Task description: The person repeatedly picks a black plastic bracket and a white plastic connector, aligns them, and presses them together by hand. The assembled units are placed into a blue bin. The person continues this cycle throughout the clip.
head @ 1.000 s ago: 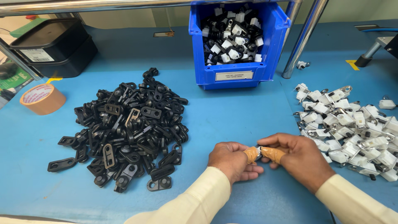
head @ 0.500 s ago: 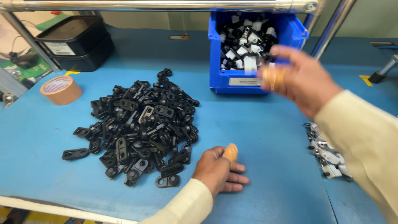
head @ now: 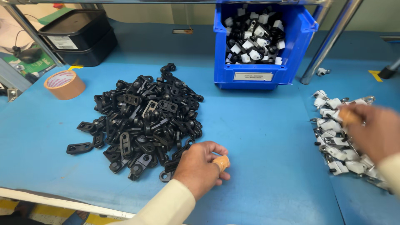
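Black plastic clips (head: pixel 143 121) lie heaped at about 10 o'clock from the left hand (head: pixel 199 166), spread over the blue surface (head: pixel 258 137). That hand rests at the heap's near edge, its fingers (head: pixel 214 149) curled loosely and slightly apart, closed on nothing that shows; they touch or nearly touch the outermost clips at the pile's 5 o'clock corner. An orange wrap (head: pixel 222 162) covers 1 fingertip. A cream sleeve (head: pixel 166 206) runs from the wrist toward 7 o'clock.

At 3 o'clock, well apart from the left, the right hand (head: pixel 373 131) is blurred over a scatter of white clips with metal pins (head: pixel 339 143). It lies on top of them, and an orange wrap shows on 1 of its fingertips too. Whether those fingers are closed on a piece I cannot tell.

At 12 o'clock stands a blue bin (head: pixel 266 73) holding mixed black and white assembled pieces, with a pale label on its front wall. A slanted metal pole (head: pixel 329 43) rises just right of the bin. At 10 o'clock, far out, a roll of tan tape (head: pixel 64 84) sits flat on the surface, and behind it stand 2 stacked black trays (head: pixel 79 39).
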